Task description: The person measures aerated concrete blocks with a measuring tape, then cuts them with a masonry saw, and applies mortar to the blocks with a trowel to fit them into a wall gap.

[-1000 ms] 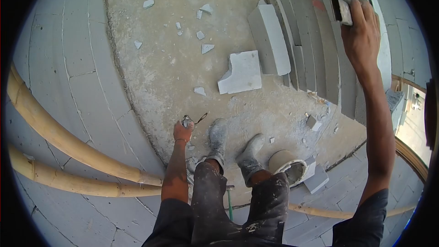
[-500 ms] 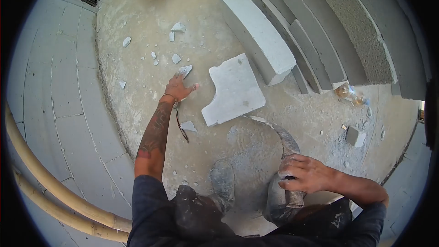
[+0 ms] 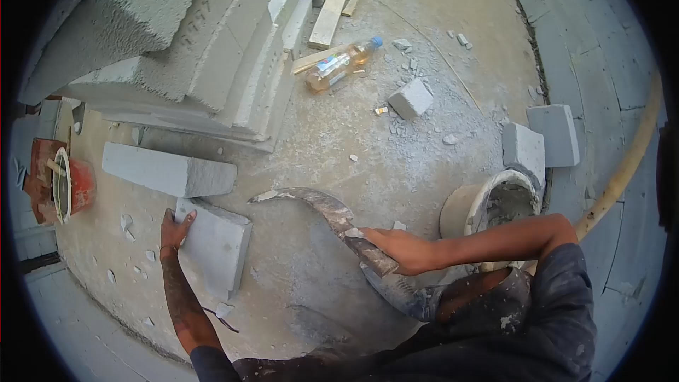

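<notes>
My left hand (image 3: 176,229) grips the far left edge of a pale block (image 3: 216,240) with a broken edge, thumb on its top face. That block lies on the concrete floor, close against a longer pale block (image 3: 166,171). In my right hand (image 3: 403,249) is the handle of a curved, mortar-smeared blade tool (image 3: 311,201); its tip points left, just right of the two blocks. The fingers of my right hand are wrapped round the handle and partly hidden.
Large blocks (image 3: 205,64) are stacked at the upper left. A bottle (image 3: 339,67), wood strips (image 3: 329,15) and a small block (image 3: 411,99) lie beyond. At right stands a mortar bucket (image 3: 460,209); at far left, a red bucket (image 3: 81,182).
The view has swung to the right. My left hand has moved from the loose chip on the floor to the broken-edged block and taken hold of it. My right hand still holds the tool.
</notes>
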### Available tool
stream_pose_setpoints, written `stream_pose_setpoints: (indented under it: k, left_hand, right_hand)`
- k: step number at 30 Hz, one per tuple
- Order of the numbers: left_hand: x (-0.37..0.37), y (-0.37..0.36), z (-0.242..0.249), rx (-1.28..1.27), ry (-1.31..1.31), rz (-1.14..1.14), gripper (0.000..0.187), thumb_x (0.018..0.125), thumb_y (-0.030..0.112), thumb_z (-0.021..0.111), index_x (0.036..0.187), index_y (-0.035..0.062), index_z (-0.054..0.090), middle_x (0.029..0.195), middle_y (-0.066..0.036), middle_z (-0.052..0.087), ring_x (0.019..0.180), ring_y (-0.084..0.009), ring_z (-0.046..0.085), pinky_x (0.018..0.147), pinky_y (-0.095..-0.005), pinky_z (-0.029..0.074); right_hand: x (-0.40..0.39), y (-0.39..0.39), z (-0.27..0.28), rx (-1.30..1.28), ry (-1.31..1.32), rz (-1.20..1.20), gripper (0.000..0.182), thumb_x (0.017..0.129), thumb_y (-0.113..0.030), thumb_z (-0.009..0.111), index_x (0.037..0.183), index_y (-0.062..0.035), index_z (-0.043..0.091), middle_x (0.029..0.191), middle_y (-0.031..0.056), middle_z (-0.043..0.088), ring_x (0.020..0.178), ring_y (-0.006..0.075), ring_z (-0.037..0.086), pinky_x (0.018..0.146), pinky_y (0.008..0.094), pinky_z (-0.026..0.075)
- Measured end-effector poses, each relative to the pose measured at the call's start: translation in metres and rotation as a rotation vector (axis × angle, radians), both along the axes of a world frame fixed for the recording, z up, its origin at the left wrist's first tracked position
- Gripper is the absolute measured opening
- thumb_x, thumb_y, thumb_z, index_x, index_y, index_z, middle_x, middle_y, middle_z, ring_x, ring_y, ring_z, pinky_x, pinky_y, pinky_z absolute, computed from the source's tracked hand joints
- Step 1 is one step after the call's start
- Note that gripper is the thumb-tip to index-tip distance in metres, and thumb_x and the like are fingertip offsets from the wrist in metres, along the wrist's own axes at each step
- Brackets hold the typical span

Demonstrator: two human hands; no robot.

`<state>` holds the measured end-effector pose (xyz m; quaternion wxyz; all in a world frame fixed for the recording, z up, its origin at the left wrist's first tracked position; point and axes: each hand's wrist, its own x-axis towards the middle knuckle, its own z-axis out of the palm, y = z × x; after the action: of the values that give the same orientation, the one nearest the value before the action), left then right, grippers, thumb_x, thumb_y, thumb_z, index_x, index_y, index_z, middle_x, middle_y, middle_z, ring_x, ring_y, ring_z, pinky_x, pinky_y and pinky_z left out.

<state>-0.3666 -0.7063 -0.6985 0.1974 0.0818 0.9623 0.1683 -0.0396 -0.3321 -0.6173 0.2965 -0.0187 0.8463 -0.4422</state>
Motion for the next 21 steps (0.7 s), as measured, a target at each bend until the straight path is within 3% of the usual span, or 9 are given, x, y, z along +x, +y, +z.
stream_pose_setpoints:
  k: [1, 2, 6, 7, 9, 11, 15, 19, 21]
  left_hand:
    - [0.009, -0.002, -0.003, 0.075, 0.046, 0.003, 0.063, 0.067, 0.047, 0.071, 0.088, -0.0075, 0.046, 0.079, -0.022, 0.057, 0.072, -0.03, 0.054, 0.069, -0.0399, 0.043]
    - [0.011, -0.009, -0.013, 0.068, -0.007, 0.019, 0.059, 0.068, 0.043, 0.072, 0.087, -0.0068, 0.046, 0.078, -0.02, 0.057, 0.072, -0.0274, 0.053, 0.069, -0.0394, 0.044]
    - [0.034, -0.036, -0.041, 0.059, 0.045, -0.039, 0.076, 0.069, 0.038, 0.073, 0.112, -0.0157, 0.042, 0.105, -0.029, 0.054, 0.098, -0.032, 0.053, 0.089, -0.0367, 0.039]
    - [0.041, -0.038, -0.045, 0.006, 0.088, -0.053, 0.075, 0.069, 0.038, 0.073, 0.113, -0.0143, 0.043, 0.106, -0.028, 0.054, 0.099, -0.0316, 0.053, 0.089, -0.0366, 0.039]
    - [0.065, -0.008, -0.006, 0.049, -0.232, 0.022, 0.078, 0.071, 0.037, 0.072, 0.12, -0.013, 0.038, 0.115, -0.025, 0.051, 0.105, -0.0285, 0.05, 0.09, -0.0346, 0.038]
    - [0.077, -0.013, -0.019, 0.083, -0.285, 0.049, 0.074, 0.074, 0.037, 0.069, 0.122, -0.0105, 0.038, 0.117, -0.022, 0.05, 0.107, -0.0272, 0.049, 0.092, -0.0349, 0.037]
    - [0.077, 0.003, -0.033, 0.282, -0.411, 0.109, 0.069, 0.079, 0.039, 0.063, 0.124, -0.0063, 0.039, 0.119, -0.016, 0.05, 0.108, -0.0248, 0.048, 0.093, -0.0334, 0.036]
    - [0.082, -0.036, -0.044, 0.495, -0.712, 0.169, 0.066, 0.078, 0.039, 0.063, 0.125, -0.0018, 0.042, 0.121, -0.013, 0.049, 0.109, -0.0229, 0.047, 0.093, -0.0328, 0.037]
    - [0.094, -0.015, -0.02, 0.353, -0.588, 0.015, 0.06, 0.079, 0.039, 0.062, 0.121, -0.0005, 0.046, 0.113, -0.011, 0.054, 0.1, -0.0212, 0.052, 0.085, -0.034, 0.042]
  right_hand:
    - [0.006, -0.002, -0.01, -0.298, 0.123, -0.16, 0.058, 0.075, -0.008, 0.058, 0.126, -0.0037, 0.032, 0.109, 0.0251, 0.048, 0.092, 0.0429, 0.053, 0.079, 0.0433, 0.042]
    - [0.004, -0.005, -0.006, -0.352, 0.121, -0.161, 0.058, 0.076, -0.006, 0.054, 0.128, -0.0037, 0.03, 0.109, 0.0254, 0.049, 0.096, 0.0424, 0.051, 0.081, 0.0425, 0.041]
    - [0.005, -0.017, -0.012, -0.489, 0.14, -0.214, 0.048, 0.082, -0.005, 0.049, 0.127, -0.0011, 0.034, 0.115, 0.0194, 0.05, 0.102, 0.0326, 0.051, 0.086, 0.0358, 0.039]
    - [0.004, -0.022, -0.013, -0.59, 0.064, -0.279, 0.043, 0.084, -0.005, 0.046, 0.126, -0.0015, 0.037, 0.116, 0.0178, 0.05, 0.103, 0.0298, 0.051, 0.088, 0.0346, 0.037]
    - [0.003, -0.031, -0.017, -0.677, 0.008, -0.352, 0.039, 0.086, -0.005, 0.043, 0.125, -0.0019, 0.04, 0.118, 0.0162, 0.05, 0.103, 0.027, 0.05, 0.09, 0.0335, 0.036]
    - [0.001, -0.039, -0.024, -0.739, -0.413, -0.698, 0.038, 0.087, -0.012, 0.045, 0.125, -0.0041, 0.043, 0.119, 0.016, 0.05, 0.103, 0.0263, 0.051, 0.092, 0.0321, 0.035]
    - [0.0, -0.06, -0.054, -0.546, -0.502, -0.712, 0.045, 0.084, -0.023, 0.054, 0.123, -0.0033, 0.041, 0.115, 0.0197, 0.051, 0.105, 0.0277, 0.05, 0.09, 0.0329, 0.037]
    - [0.015, -0.071, -0.04, -0.084, -0.389, -0.701, 0.062, 0.073, -0.027, 0.066, 0.111, 0.0042, 0.029, 0.096, 0.0287, 0.054, 0.095, 0.0394, 0.055, 0.081, 0.0425, 0.044]
    - [0.02, -0.073, -0.054, -0.041, -0.328, -0.709, 0.064, 0.074, -0.024, 0.065, 0.11, 0.0085, 0.023, 0.09, 0.0318, 0.053, 0.087, 0.0407, 0.057, 0.074, 0.0427, 0.046]
